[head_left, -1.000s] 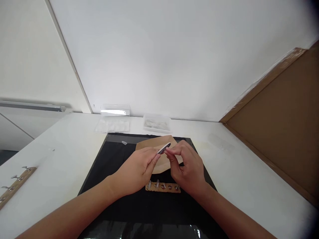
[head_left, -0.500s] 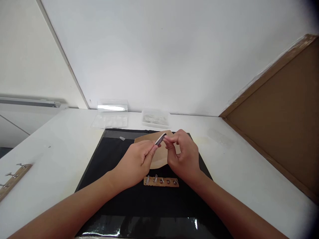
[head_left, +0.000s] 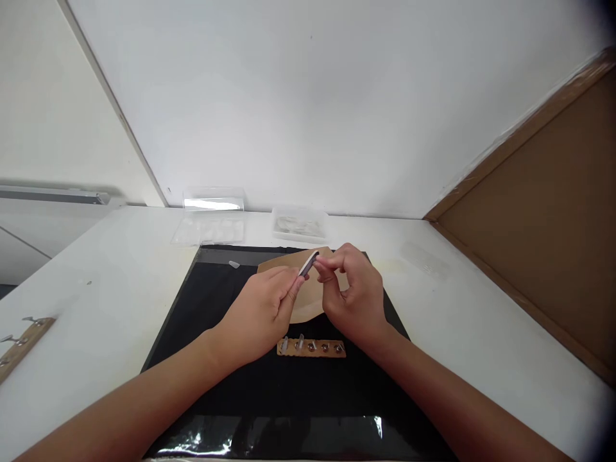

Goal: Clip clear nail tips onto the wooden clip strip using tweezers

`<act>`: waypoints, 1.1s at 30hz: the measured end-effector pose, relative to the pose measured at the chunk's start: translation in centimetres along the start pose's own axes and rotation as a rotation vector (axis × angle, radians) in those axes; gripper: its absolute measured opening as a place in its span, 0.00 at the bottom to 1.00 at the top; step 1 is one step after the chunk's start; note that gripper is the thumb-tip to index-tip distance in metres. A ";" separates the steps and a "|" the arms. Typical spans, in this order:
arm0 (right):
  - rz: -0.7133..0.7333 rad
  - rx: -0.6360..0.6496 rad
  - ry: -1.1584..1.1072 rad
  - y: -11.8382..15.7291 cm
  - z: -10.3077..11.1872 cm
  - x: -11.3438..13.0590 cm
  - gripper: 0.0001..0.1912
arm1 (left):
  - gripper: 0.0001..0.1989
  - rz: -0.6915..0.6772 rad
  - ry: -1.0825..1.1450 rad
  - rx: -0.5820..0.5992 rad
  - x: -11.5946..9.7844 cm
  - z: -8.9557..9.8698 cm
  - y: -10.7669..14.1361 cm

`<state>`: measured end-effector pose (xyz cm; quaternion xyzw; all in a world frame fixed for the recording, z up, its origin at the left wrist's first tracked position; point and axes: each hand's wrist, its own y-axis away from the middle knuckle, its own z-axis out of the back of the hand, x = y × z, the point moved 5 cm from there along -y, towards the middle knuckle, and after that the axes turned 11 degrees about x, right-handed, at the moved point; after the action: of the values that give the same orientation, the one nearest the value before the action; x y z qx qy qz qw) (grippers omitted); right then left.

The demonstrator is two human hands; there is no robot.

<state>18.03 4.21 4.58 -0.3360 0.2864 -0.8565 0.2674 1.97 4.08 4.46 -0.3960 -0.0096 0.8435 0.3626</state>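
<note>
My left hand (head_left: 264, 305) is closed around a slim grey and white nail file (head_left: 308, 264), which slants up to the right. Touching or nearly touching the file's far end, my right hand (head_left: 353, 292) pinches with thumb and forefinger; what sits in the pinch is too small and hidden to make out. Beneath both hands lies a sheet of brown paper (head_left: 308, 311). Nearer to me, a short wooden strip (head_left: 312, 353) bears a row of round metal holders, some with clear nail tips standing on them. One loose clear nail tip (head_left: 234, 264) lies left of the paper.
A black mat (head_left: 269, 401) covers the middle of the white table (head_left: 462, 321). Behind it stand an open clear case (head_left: 209, 228) and a clear box (head_left: 299, 224) of nail tips. Another wooden strip (head_left: 29, 346) with metal holders is at far left. A brown panel (head_left: 539, 224) rises at right.
The view has shifted slightly, so the table items sit a little higher and further left. Both hands keep nearly the same pose, with the nail file still in my left hand.
</note>
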 end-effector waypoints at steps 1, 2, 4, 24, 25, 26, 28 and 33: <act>0.011 0.013 -0.009 0.0 -0.1 0.0 0.06 | 0.16 0.003 0.000 -0.001 0.0 0.0 0.0; 0.028 0.040 -0.013 -0.1 -0.3 0.1 0.07 | 0.17 0.004 0.001 0.000 0.0 0.0 0.0; 0.041 0.047 0.003 -0.2 -0.3 0.2 0.07 | 0.17 0.001 0.002 0.002 -0.1 -0.1 0.0; 0.045 0.051 0.045 -0.3 -0.2 0.6 0.07 | 0.16 0.010 -0.040 -0.024 -0.2 0.2 0.0; 0.050 0.087 0.038 -0.4 -0.3 0.6 0.08 | 0.17 0.011 -0.040 -0.023 -0.2 0.2 0.0; 0.048 0.094 0.041 -0.4 -0.4 0.6 0.08 | 0.17 0.011 -0.039 -0.022 -0.2 0.1 0.0; 0.021 0.031 0.061 -0.3 -0.1 0.5 0.08 | 0.17 0.011 -0.040 -0.029 -0.2 0.1 0.0; 0.060 0.097 0.025 -0.3 -0.5 0.7 0.08 | 0.17 -0.002 -0.059 -0.040 -0.3 0.2 -0.1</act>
<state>17.14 4.12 4.84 -0.3032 0.2577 -0.8652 0.3051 2.00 4.00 4.80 -0.3782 -0.0374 0.8542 0.3550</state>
